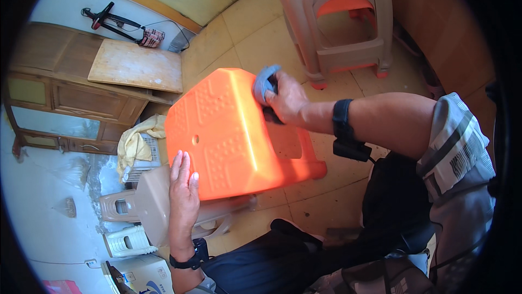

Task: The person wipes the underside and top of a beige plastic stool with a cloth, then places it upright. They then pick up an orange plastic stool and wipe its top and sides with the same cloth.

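An orange plastic stool (pixel 228 139) stands before me, its seat patterned with raised dots and a small hole near the middle. My right hand (pixel 287 98) grips a grey-blue cloth (pixel 264 82) against the upper side edge of the stool. Flat on the seat's near-left edge rests my left hand (pixel 184 188), fingers extended and holding nothing. Part of the stool's legs is hidden under the seat and behind my right hand.
Brown stools (pixel 346 53) with orange showing inside stand at upper right. Another brown stool (pixel 153 204) is beside my left forearm. A wooden board (pixel 136 65) lies on a wooden cabinet (pixel 94 98). A yellow cloth (pixel 136 143) drapes over a white basket (pixel 144 163). A printed carton (pixel 142 275) sits lower left.
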The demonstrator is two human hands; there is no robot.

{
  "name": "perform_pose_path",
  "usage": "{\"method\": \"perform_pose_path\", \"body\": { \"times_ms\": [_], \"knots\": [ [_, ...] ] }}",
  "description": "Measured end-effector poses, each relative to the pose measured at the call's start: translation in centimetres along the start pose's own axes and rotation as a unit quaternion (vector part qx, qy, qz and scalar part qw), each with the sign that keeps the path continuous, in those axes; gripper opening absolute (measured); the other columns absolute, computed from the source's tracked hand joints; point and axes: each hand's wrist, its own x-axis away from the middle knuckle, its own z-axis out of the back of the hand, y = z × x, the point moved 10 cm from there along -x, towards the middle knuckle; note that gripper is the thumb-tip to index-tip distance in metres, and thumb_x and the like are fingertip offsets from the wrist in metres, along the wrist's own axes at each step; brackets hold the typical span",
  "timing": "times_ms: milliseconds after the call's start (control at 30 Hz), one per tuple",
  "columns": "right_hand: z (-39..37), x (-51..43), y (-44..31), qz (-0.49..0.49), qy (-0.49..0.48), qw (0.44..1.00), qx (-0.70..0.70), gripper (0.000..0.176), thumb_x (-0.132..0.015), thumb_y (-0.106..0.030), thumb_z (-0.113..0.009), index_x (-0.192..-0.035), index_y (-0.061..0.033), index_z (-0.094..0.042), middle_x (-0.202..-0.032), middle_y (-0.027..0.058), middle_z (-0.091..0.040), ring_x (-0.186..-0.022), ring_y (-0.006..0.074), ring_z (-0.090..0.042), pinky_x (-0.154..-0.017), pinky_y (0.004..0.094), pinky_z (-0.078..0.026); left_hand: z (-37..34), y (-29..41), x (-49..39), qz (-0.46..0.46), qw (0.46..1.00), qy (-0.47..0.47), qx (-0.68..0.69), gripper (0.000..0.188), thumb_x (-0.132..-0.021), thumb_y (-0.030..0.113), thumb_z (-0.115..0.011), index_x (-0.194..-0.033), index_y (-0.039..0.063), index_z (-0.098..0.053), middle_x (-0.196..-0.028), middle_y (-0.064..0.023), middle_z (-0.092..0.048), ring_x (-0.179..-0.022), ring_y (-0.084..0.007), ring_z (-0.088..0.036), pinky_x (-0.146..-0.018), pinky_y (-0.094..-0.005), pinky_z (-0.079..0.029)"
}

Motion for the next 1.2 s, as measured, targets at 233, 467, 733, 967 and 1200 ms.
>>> {"method": "perform_pose_path", "body": {
  "times_ms": [233,467,733,967,1200],
  "knots": [
    [1.2,-1.0,-4.1,0.166,0.103,0.959,0.206,0.048,-0.100,-0.025,-0.079,-0.145,-0.0107,-0.075,-0.139,0.0207,-0.074,-0.131,0.0398,-0.071,-0.115,0.0457,-0.056,0.2,0.2,0.1,-0.004,1.000,-0.003,0.005,0.055,-0.118,0.016,-0.057,-0.169,-0.003,-0.049,-0.181,-0.0218,-0.039,-0.166,-0.0382,-0.042,-0.136,-0.0449,-0.035],
    [0.3,-4.3,-4.0,0.118,-0.008,0.993,-0.022,0.050,-0.107,-0.037,-0.076,-0.151,-0.0157,-0.074,-0.117,0.0167,-0.085,-0.104,0.0274,-0.082,-0.095,0.0420,-0.063,0.1,0.3,0.2,-0.004,1.000,-0.005,0.001,0.056,-0.120,0.021,-0.054,-0.169,-0.004,-0.048,-0.181,-0.0220,-0.039,-0.166,-0.0388,-0.040,-0.136,-0.0458,-0.035],
    [-2.0,-1.0,-3.0,0.095,-0.093,0.991,0.030,0.054,-0.106,-0.029,-0.073,-0.157,-0.0129,-0.067,-0.105,0.0160,-0.080,-0.085,0.0245,-0.077,-0.085,0.0420,-0.064,-0.1,0.2,0.2,-0.010,1.000,0.000,0.006,0.057,-0.120,0.023,-0.051,-0.171,-0.002,-0.047,-0.181,-0.0219,-0.041,-0.167,-0.0371,-0.040,-0.138,-0.0439,-0.032],
    [-1.6,7.9,-1.8,0.178,-0.090,0.974,0.109,0.060,-0.103,-0.028,-0.079,-0.159,-0.0120,-0.065,-0.152,0.0273,-0.061,-0.135,0.0440,-0.067,-0.123,0.0436,-0.051,-0.3,0.2,0.4,-0.010,1.000,-0.003,-0.001,0.056,-0.120,0.022,-0.053,-0.170,-0.003,-0.047,-0.181,-0.0225,-0.039,-0.166,-0.0397,-0.040,-0.136,-0.0469,-0.035],
    [-2.1,16.0,-2.8,0.224,-0.213,0.942,0.133,0.054,-0.097,-0.011,-0.084,-0.148,-0.0136,-0.070,-0.135,0.0180,-0.066,-0.125,0.0325,-0.068,-0.109,0.0437,-0.058,-0.4,0.2,0.5,-0.009,1.000,-0.008,-0.017,0.056,-0.119,0.019,-0.053,-0.170,-0.004,-0.048,-0.181,-0.0229,-0.039,-0.166,-0.0399,-0.041,-0.136,-0.0462,-0.035]
  ]
}}
